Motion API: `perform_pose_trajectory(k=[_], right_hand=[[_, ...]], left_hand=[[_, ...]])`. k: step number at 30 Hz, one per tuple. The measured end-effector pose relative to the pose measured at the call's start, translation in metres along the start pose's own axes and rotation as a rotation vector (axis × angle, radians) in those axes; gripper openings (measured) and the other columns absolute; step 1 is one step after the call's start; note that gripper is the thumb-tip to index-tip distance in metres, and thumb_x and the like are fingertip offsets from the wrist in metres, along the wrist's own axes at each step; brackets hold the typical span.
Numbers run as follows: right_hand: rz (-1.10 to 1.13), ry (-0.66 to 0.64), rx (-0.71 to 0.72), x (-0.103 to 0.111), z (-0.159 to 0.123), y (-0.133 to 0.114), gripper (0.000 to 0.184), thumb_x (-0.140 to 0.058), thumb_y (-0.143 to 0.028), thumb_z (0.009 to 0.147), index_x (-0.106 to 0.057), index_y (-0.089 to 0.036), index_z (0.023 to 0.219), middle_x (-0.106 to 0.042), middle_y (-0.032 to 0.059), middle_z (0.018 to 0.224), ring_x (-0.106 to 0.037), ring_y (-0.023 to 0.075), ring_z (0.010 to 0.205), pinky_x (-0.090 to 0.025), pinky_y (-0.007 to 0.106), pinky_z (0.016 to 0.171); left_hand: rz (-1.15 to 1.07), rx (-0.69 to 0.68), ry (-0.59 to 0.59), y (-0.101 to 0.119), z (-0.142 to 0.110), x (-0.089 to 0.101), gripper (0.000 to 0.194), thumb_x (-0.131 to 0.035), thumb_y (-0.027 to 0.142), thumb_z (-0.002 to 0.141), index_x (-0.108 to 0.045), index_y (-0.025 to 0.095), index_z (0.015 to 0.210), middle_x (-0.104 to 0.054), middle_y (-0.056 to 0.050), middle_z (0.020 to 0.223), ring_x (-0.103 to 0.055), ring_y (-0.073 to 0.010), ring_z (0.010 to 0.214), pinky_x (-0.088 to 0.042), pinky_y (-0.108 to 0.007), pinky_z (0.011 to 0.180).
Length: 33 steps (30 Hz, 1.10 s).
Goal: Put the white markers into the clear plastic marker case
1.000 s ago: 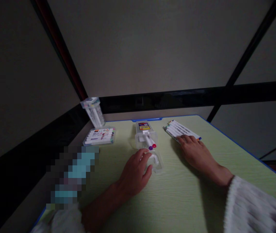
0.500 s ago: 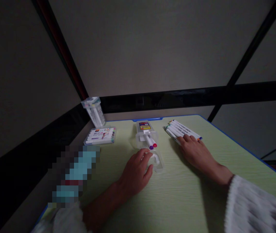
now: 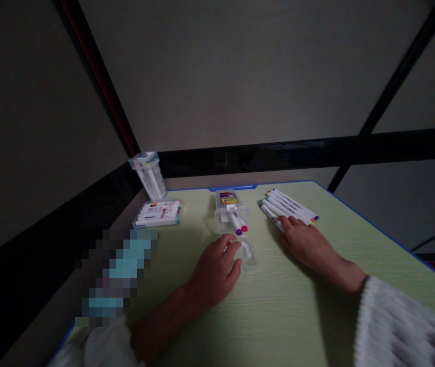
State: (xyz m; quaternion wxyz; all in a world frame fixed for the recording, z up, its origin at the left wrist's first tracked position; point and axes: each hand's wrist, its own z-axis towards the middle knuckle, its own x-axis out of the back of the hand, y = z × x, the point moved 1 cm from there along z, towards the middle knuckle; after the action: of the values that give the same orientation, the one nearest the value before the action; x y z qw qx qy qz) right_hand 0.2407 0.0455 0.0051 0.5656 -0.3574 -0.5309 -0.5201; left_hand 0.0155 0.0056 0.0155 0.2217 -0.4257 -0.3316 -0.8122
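Note:
On the table's right side, my right hand (image 3: 304,240) has its fingers closed over the near end of a white marker (image 3: 272,216). That marker lies at the left edge of a row of white markers (image 3: 293,204) with coloured ends. My left hand (image 3: 215,267) rests with fingers curved and apart beside the clear plastic lid (image 3: 251,257), its fingertips over the lid's left part. Just beyond, a clear plastic case (image 3: 222,208) lies with its mouth towards me. A purple-tipped marker (image 3: 234,223) and a red-tipped marker (image 3: 243,227) stick out of it.
A flat clear pack of markers (image 3: 158,213) lies at the back left. Behind it stands a clear lidded jar (image 3: 151,178) of markers. A pixelated pale-blue patch (image 3: 129,260) covers the left side. The pale green table (image 3: 271,316) has a blue edge, with a wall behind.
My right hand has drawn slightly left, and the marker under it now lies a little apart from the row. My left hand and the case stay put.

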Motion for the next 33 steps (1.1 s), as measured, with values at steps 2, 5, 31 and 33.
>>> perform_pose_trajectory(k=[2,5,31,33], right_hand=[[0.015,-0.003,0.015,0.0,-0.001,0.0,0.027,-0.041,-0.011,0.081,-0.046,-0.008,0.108,-0.06,0.0153,0.092,-0.058,0.0257,0.083,-0.042,0.034,0.069],[0.04,-0.002,0.039,-0.002,-0.002,0.001,0.035,-0.04,-0.01,0.082,-0.04,-0.009,0.117,-0.059,0.0145,0.092,-0.059,0.0246,0.078,-0.042,0.033,0.068],[0.117,-0.065,0.107,-0.003,-0.004,-0.004,0.04,-0.033,-0.009,0.086,-0.044,-0.02,0.122,-0.062,0.0103,0.085,-0.063,0.0208,0.063,-0.041,0.027,0.052],[0.126,-0.062,0.107,0.0,-0.003,-0.006,0.039,-0.034,-0.009,0.085,-0.045,-0.02,0.121,-0.062,0.0094,0.084,-0.063,0.0204,0.065,-0.041,0.026,0.052]], left_hand=[[0.005,0.0,-0.005,0.0,0.0,0.0,0.026,-0.044,0.012,0.081,-0.048,0.015,0.107,-0.05,-0.011,0.112,-0.051,-0.0237,0.103,-0.044,-0.039,0.089],[0.008,0.001,-0.009,0.0,0.0,0.0,0.026,-0.044,0.012,0.081,-0.047,0.016,0.107,-0.05,-0.01,0.112,-0.05,-0.0234,0.104,-0.044,-0.038,0.089],[0.031,-0.009,-0.01,-0.001,-0.001,-0.001,0.026,-0.045,0.013,0.081,-0.048,0.015,0.106,-0.05,-0.011,0.113,-0.052,-0.0239,0.101,-0.045,-0.04,0.087],[0.026,-0.011,-0.009,-0.001,-0.001,0.0,0.025,-0.045,0.013,0.081,-0.049,0.015,0.105,-0.05,-0.011,0.112,-0.052,-0.0236,0.101,-0.045,-0.039,0.087]])
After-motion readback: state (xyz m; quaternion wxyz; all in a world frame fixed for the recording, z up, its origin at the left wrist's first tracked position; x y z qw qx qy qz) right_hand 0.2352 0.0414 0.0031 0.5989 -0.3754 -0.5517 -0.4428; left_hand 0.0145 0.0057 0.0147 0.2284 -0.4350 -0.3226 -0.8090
